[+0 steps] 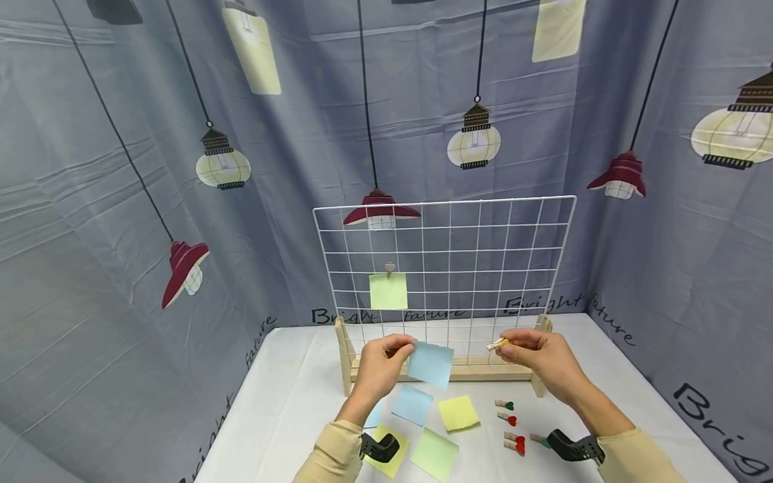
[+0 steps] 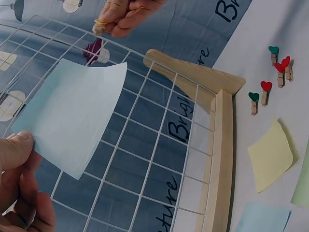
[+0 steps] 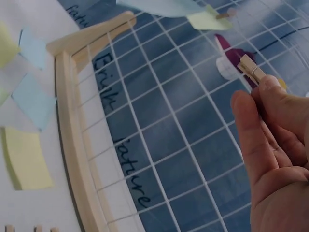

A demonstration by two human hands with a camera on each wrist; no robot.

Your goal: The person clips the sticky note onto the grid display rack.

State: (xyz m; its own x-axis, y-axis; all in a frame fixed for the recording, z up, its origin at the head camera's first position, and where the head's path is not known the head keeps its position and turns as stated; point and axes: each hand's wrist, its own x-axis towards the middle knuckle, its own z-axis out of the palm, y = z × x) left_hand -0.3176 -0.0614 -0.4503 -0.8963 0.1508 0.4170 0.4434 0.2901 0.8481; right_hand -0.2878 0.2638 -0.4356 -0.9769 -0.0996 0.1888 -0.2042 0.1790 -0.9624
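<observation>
The blue note (image 1: 431, 365) was in the air in front of the white wire grid (image 1: 449, 251), pinched near 1 corner between the thumb and fingers of the left hand (image 1: 379, 367); whether its back touched the wires could not be told. Its free edge curved in the left wrist view, so with only 1 corner held, the paper seemed liable to swing or crease.

The right hand (image 1: 546, 359), well apart from the left, pinched a wooden clothespin (image 3: 252, 69), its yellow part mostly covered by the fingers. A weak or off-centre squeeze might have let it slip or spring away; closed on paper without a wire behind, it would probably have let the note drop.

Near the left hand, a green note (image 1: 388, 292) hung from the grid under its own small clip (image 1: 390, 269); a careless knuckle could have knocked it askew. The grid stood in a wooden base (image 1: 492, 373), which a hard push might have rocked.

On the white table (image 1: 290, 389) lay 5 loose notes (image 1: 459, 413), 2 blue, 2 yellow and 1 green, and 5 heart-topped pegs (image 1: 512, 421), 3 red and 2 green. A lowered forearm could have scattered these, as both wrists hung above that area.
</observation>
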